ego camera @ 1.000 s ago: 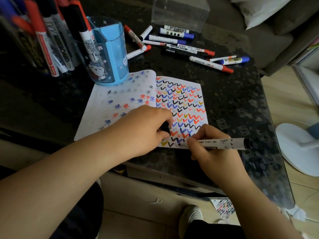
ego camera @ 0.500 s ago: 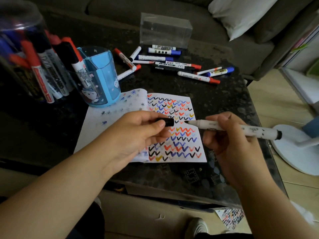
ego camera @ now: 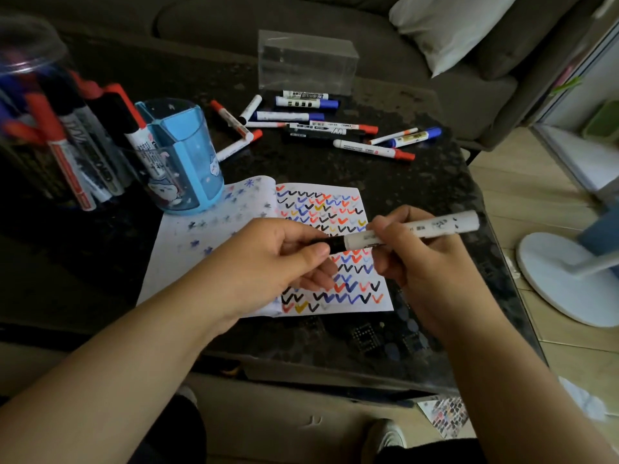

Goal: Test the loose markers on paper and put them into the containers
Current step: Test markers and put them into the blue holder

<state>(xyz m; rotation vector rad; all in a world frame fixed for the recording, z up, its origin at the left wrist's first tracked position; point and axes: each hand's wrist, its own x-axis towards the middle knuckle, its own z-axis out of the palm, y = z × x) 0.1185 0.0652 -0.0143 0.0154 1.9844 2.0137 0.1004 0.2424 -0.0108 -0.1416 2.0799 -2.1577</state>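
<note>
Above the paper with its rows of coloured check marks, the person holds one white marker level in the air. The right hand grips the white barrel, with its fingers curled round it. The left hand pinches the black cap between thumb and fingers. The cap sits at the left end of the marker, touching the barrel; I cannot tell if it is pushed fully home.

The paper lies open on the dark table, and its left page carries small blue and red stars. On the upper left corner of the paper stands a blue pen cup, and one marker leans out of it. Further left from the paper is a clear round container full of markers, somewhat blurred. Behind the paper, at the far side of the table, a group of loose markers lies scattered, with red, blue and black caps. Just behind them stands a clear plastic box. To the right of the paper, down on the floor, is the white round base of a fan
</note>
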